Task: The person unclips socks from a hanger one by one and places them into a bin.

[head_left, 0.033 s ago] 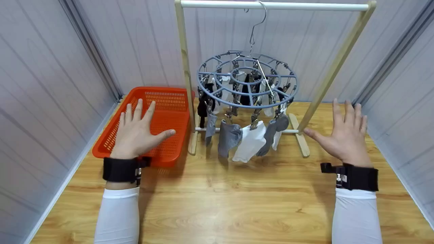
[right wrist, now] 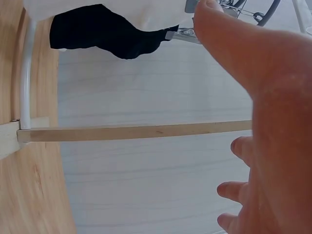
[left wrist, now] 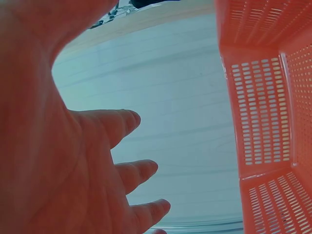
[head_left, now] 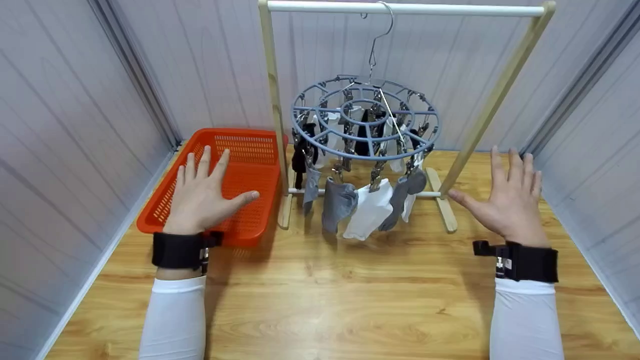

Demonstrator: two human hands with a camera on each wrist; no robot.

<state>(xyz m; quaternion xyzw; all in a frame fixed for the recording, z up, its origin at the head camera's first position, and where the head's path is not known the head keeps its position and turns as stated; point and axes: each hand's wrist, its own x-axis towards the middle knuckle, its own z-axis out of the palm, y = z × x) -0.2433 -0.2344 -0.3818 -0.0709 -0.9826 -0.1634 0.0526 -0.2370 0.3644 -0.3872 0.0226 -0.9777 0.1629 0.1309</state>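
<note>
My left hand (head_left: 197, 202) hovers over the near left part of an orange plastic basket (head_left: 257, 225), fingers straight and spread, holding nothing. Right of the drying rack, my right hand (head_left: 512, 207) is held up in the same spread way, also holding nothing. Between the hands hangs a round grey-blue clip hanger (head_left: 370, 156). Its metal clips hold several small socks, among them a white sock (head_left: 368, 210), a grey sock (head_left: 339, 202) and a black sock (right wrist: 97, 29). Those at the back are partly hidden by the hanger's rings.
The hanger's hook (head_left: 384, 32) sits over the white top bar (head_left: 450, 9) of a wooden rack, whose right post (head_left: 492, 105) slants beside my right hand. Pale panel walls (head_left: 60, 150) enclose the wood-grain surface (head_left: 340, 300) on the left, back and right.
</note>
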